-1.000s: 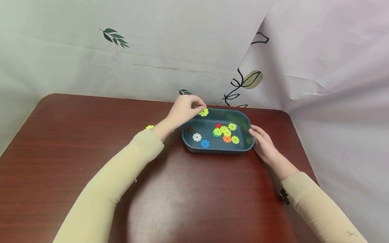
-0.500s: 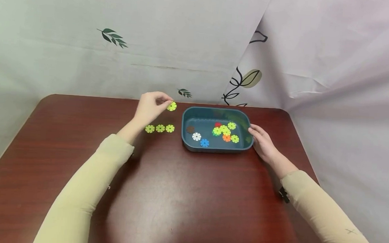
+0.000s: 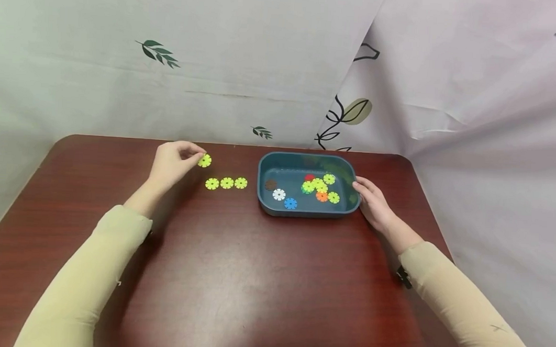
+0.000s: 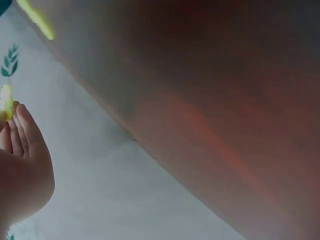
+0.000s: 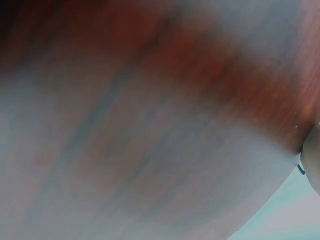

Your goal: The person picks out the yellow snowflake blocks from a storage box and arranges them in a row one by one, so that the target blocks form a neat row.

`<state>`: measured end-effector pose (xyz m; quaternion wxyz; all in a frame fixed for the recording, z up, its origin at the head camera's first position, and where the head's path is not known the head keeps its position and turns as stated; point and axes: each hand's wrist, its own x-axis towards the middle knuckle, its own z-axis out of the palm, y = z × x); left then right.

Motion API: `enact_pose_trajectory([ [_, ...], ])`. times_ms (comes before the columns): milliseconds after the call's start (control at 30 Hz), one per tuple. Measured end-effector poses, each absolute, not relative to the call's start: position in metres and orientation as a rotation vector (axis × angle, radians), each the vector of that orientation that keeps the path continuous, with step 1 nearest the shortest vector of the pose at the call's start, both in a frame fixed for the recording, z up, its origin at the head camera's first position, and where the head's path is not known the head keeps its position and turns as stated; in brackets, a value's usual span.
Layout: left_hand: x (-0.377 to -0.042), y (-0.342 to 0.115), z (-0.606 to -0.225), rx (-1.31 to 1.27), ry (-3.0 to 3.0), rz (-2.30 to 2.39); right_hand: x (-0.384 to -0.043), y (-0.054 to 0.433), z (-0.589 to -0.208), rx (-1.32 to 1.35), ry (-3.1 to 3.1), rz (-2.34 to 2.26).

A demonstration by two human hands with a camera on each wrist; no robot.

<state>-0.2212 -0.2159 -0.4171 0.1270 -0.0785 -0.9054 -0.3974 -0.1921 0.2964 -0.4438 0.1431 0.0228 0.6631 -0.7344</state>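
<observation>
My left hand (image 3: 169, 163) pinches a yellow notched disc (image 3: 205, 161) between thumb and fingertips, raised above the back left of the table. In the left wrist view the same disc (image 4: 7, 102) shows edge-on at the fingertips. In front and to the right of it, yellow discs (image 3: 227, 183) lie flat in a short row of three. My right hand (image 3: 375, 206) holds the right end of a dark blue-green tray (image 3: 306, 214), its thumb at the rim. Inside lie several more notched discs: yellow ones partly overlapping, plus red, orange, green, white (image 3: 279, 194), blue (image 3: 290, 203) and brown.
The reddish-brown wooden table (image 3: 244, 276) has rounded back corners. Pale cloth (image 3: 206, 107) with leaf prints hangs close behind its back edge and along the right side. The right wrist view is mostly blurred table surface.
My left hand has carried the yellow disc leftward from above the tray, past the row of three. The right hand has stayed at the tray's right end.
</observation>
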Motion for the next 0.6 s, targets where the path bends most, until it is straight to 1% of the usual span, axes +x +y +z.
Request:
enact_pose_trajectory([
  [267,-0.210,-0.242,-0.425,-0.227,-2.774,-1.087,-0.192,0.297,-0.443,0.069,1.923,-2.107],
  [600,-0.209,-0.248,-0.429,-0.282,-2.977,-1.057,-0.193,0.298,-0.444,0.087,1.926,-2.095],
])
